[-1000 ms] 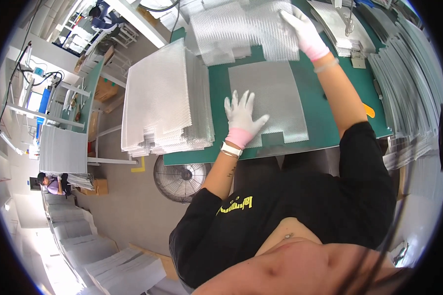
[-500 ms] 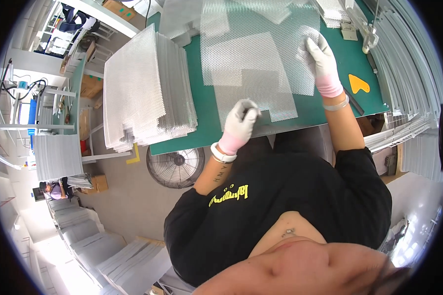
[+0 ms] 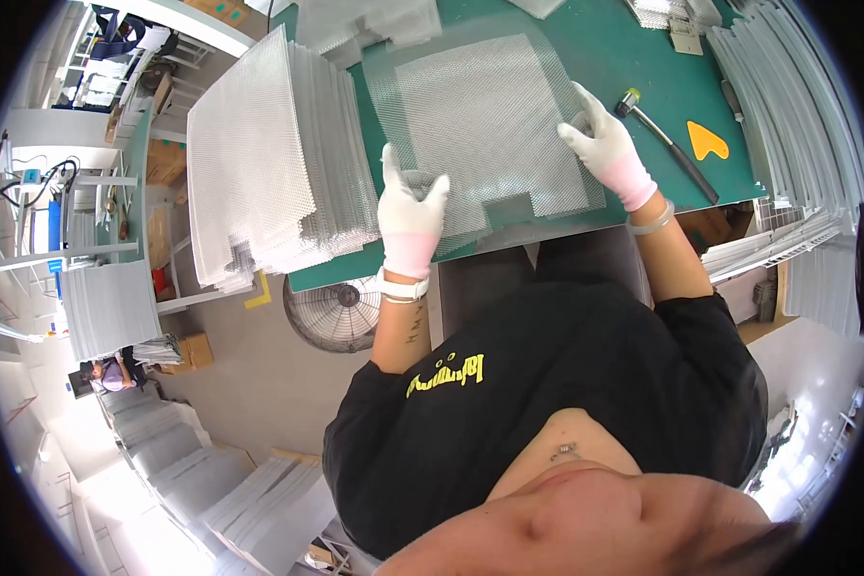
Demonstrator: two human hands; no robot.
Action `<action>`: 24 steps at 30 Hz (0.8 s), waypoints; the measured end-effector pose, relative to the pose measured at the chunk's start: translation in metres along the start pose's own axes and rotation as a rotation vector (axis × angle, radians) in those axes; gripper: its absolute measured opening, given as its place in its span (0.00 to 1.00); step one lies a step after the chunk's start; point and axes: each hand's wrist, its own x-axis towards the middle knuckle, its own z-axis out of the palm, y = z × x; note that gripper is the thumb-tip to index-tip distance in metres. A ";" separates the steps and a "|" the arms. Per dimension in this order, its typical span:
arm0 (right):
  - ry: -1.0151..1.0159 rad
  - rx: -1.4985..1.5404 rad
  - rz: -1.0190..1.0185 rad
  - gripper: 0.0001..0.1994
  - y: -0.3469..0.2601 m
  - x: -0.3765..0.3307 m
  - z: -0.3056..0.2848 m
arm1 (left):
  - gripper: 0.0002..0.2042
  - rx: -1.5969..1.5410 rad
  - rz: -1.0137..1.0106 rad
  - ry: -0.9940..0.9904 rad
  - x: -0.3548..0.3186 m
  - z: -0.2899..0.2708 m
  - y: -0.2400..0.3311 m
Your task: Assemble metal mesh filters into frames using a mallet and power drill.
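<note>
A perforated, translucent mesh sheet point(image 3: 576, 178) lies flat on the green tabletop, over a smaller notched sheet point(image 3: 490, 96). At its lower left edge is my left hand point(image 3: 413, 206), in a white and pink glove. The thumb and index finger are spread; the other fingers are partly hidden. My right hand point(image 3: 600, 149), gloved the same way, rests against the right edge, thumb and forefinger apart. Neither hand visibly grips anything.
Left of the sheets stands a tall stack of mesh panels point(image 3: 250, 163). To the right lie a hammer point(image 3: 677, 149) and a yellow heart-shaped scraper point(image 3: 708, 140). Stacked panels point(image 3: 787, 106) line the right edge. A round fan point(image 3: 341, 312) is below the table; a person point(image 3: 113, 372) is far left.
The large mesh sheet has come down toward me and left, uncovering the hammer head. My left hand has moved left and spread its fingers. My right hand has come nearer and let go.
</note>
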 end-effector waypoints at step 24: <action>0.010 -0.635 -0.030 0.25 0.024 0.007 0.032 | 0.38 0.248 0.080 -0.133 0.028 0.035 -0.043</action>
